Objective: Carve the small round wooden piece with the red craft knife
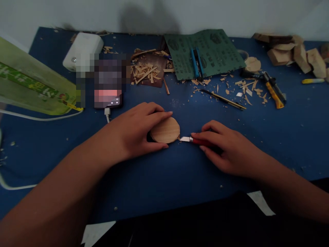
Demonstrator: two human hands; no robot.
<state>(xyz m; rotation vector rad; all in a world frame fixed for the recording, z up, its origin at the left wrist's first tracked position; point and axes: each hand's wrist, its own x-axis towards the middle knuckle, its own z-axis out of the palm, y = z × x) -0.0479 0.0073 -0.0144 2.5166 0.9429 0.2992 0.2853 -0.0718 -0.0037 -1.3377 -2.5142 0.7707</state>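
Left arm (53, 195), hand (131, 132): fingers curved around wooden disc (166, 130).
Right hand (226, 147): fingers closed on red-handled craft knife (197, 141), blade at disc edge.
Work so far: disc outline rounded; wood shavings (246, 91) scattered on blue tabletop (295, 137).

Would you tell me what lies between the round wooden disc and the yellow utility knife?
The head view shows a slim dark tool and scattered wood shavings there.
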